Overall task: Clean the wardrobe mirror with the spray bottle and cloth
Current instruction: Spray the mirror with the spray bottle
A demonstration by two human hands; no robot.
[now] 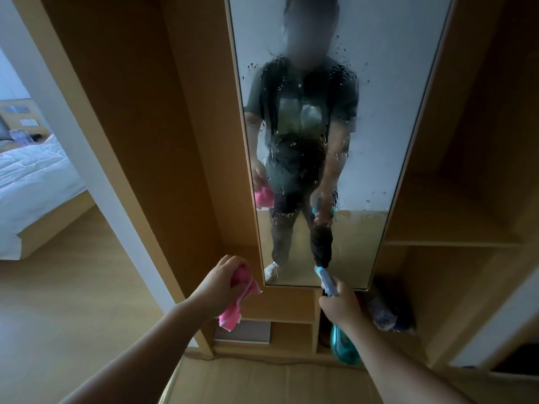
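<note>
A tall narrow mirror [388, 118] is set in the wooden wardrobe, straight ahead. Its upper and middle glass is misted and beaded with spray droplets. My left hand [221, 282] is closed on a pink cloth [236, 304], held just left of the mirror's lower left corner, apart from the glass. My right hand [341, 304] grips a spray bottle [328, 281] with a light blue head and a teal body [344, 345] hanging below the wrist. The nozzle points at the mirror's bottom edge. The mirror reflects a person holding both items.
The wooden wardrobe [163, 135] surrounds the mirror, with open shelves [449, 243] to the right and small cubbies [291, 333] below. Dark bundled items [385, 313] lie in a lower right compartment. A doorway at left shows a bed [32, 182] with white bedding.
</note>
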